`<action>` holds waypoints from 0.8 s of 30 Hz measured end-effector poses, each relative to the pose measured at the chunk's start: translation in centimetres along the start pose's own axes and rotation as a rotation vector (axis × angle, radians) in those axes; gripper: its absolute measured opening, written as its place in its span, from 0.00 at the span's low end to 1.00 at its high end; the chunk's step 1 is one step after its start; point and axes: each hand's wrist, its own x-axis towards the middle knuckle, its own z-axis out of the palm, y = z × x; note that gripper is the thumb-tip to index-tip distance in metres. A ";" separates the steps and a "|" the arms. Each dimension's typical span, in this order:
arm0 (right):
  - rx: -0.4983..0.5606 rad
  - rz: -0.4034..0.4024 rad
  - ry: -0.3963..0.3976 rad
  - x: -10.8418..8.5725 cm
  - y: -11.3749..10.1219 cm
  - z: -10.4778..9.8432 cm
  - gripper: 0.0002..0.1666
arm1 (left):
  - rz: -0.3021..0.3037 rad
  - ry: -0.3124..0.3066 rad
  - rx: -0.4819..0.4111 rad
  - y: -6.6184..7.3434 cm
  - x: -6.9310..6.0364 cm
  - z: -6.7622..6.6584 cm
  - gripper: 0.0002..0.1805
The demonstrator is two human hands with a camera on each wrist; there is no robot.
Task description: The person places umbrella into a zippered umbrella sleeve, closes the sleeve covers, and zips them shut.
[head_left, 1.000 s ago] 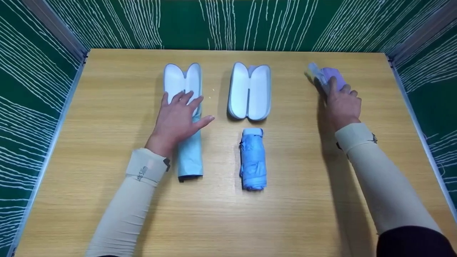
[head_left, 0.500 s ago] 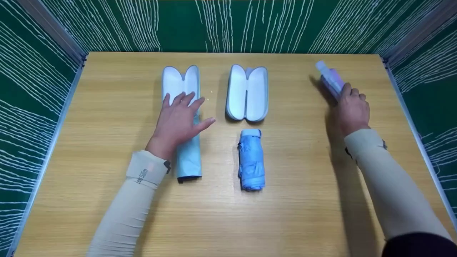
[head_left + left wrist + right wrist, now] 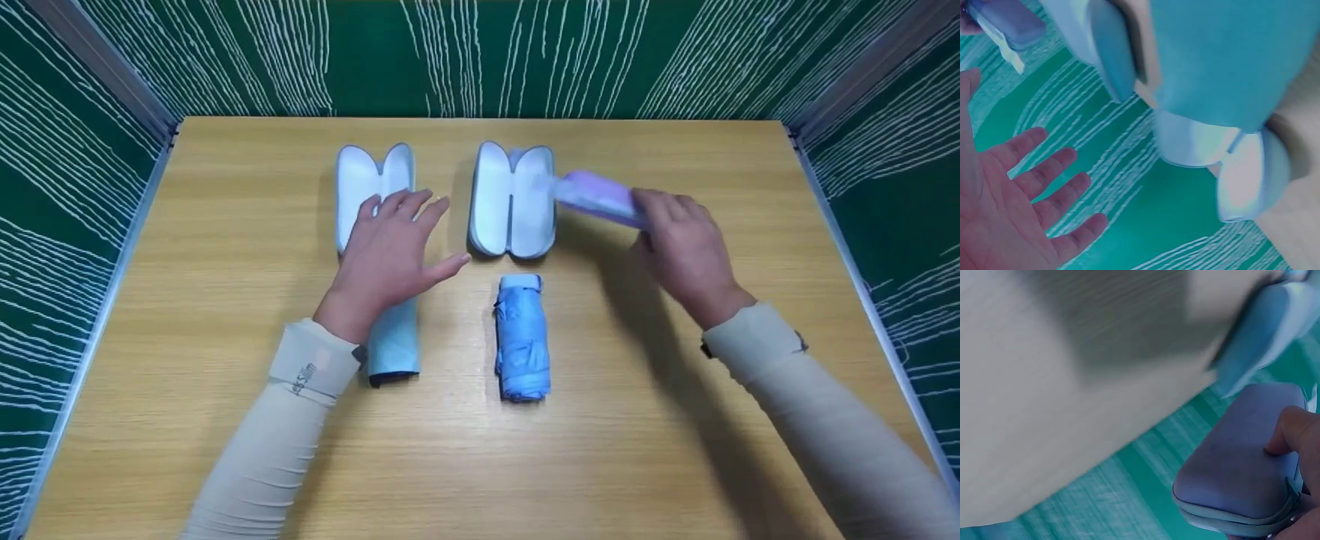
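My right hand (image 3: 686, 251) grips a purple rounded case (image 3: 600, 193) with a pale band along its edge and a pale, limp strip at its far end. In the right wrist view, the thumb presses on the flat side of that purple case (image 3: 1235, 450). Fingers spread, my left hand (image 3: 390, 255) is above the left open case (image 3: 356, 184) and a teal folded umbrella (image 3: 394, 337), partly hiding both. It holds nothing. A second open case (image 3: 491, 199), white inside and blue outside, lies to its right, close to the purple case's tip.
A blue folded umbrella (image 3: 523, 337) lies below the second open case on the wooden table (image 3: 600, 450). Green panels with white streaks (image 3: 375, 60) stand along the table's back and sides.
My right hand has carried the purple case leftward from the table's far right, swinging its tip toward the second open case. My left hand has shifted slightly right.
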 end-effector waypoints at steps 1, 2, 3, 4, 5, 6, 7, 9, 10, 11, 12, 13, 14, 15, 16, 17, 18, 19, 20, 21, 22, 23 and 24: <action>0.005 -0.036 0.009 0.1 -0.7 -0.1 0.34 | 0.007 0.018 0.004 0.3 0.0 -0.2 0.48; 0.007 -0.059 0.010 0.2 -1.4 -0.2 0.34 | 0.015 0.038 0.009 0.7 0.0 -0.4 0.48; 0.008 -0.077 0.009 0.3 -2.1 -0.2 0.34 | 0.024 0.057 0.012 1.0 0.0 -0.6 0.49; 0.008 -0.091 0.004 0.4 -2.7 -0.2 0.35 | 0.037 0.080 0.017 1.4 0.0 -0.7 0.49; 0.010 -0.100 -0.003 0.5 -3.2 -0.3 0.35 | 0.053 0.101 0.020 1.8 0.1 -0.9 0.49; 0.012 -0.109 -0.010 0.6 -3.8 -0.3 0.35 | 0.069 0.118 0.020 2.2 0.1 -1.0 0.50; 0.018 -0.117 -0.017 0.6 -4.3 -0.3 0.36 | 0.088 0.134 0.021 2.5 0.2 -1.1 0.50; 0.026 -0.142 -0.025 0.8 -5.2 -0.3 0.37 | 0.126 0.159 0.032 3.3 0.4 -1.2 0.50; 0.029 -0.156 -0.030 0.8 -5.7 -0.4 0.37 | 0.146 0.170 0.039 3.7 0.5 -1.1 0.50; 0.029 -0.175 -0.031 0.9 -6.1 -0.4 0.37 | 0.162 0.179 0.043 4.1 0.6 -1.1 0.50; 0.028 -0.193 -0.033 0.9 -6.5 -0.4 0.37 | 0.178 0.191 0.052 4.4 0.8 -1.0 0.50; 0.025 -0.211 -0.036 1.0 -6.9 -0.4 0.37 | 0.194 0.202 0.065 4.7 0.9 -0.9 0.50; 0.022 -0.228 -0.035 1.1 -7.3 -0.4 0.37 | 0.207 0.211 0.082 5.1 1.0 -0.7 0.49; 0.019 -0.246 -0.034 1.2 -7.7 -0.4 0.36 | 0.219 0.224 0.096 5.4 1.2 -0.6 0.48; 0.016 -0.262 -0.031 1.3 -8.0 -0.4 0.36 | 0.231 0.240 0.109 5.7 1.3 -0.4 0.47; 0.016 -0.276 -0.025 1.3 -8.3 -0.4 0.35 | 0.244 0.259 0.124 6.0 1.4 -0.1 0.45; 0.023 -0.286 -0.016 1.4 -8.6 -0.3 0.34 | 0.256 0.281 0.144 6.3 1.5 0.1 0.43; 0.031 -0.295 -0.006 1.4 -8.8 -0.3 0.32 | 0.267 0.306 0.161 6.5 1.6 0.3 0.40; 0.042 -0.302 0.007 1.4 -8.9 -0.2 0.31 | 0.277 0.336 0.175 6.8 1.6 0.5 0.37; 0.054 -0.307 0.023 1.4 -9.0 -0.2 0.29 | 0.286 0.370 0.186 7.0 1.7 0.7 0.33; 0.068 -0.310 0.037 1.4 -9.1 -0.1 0.28 | 0.294 0.400 0.197 7.2 1.8 0.9 0.30; 0.083 -0.310 0.052 1.4 -9.1 0.0 0.27 | 0.301 0.425 0.204 7.3 1.8 1.1 0.28; 0.097 -0.311 0.068 1.3 -9.1 0.1 0.26 | 0.305 0.446 0.212 7.5 1.8 1.2 0.26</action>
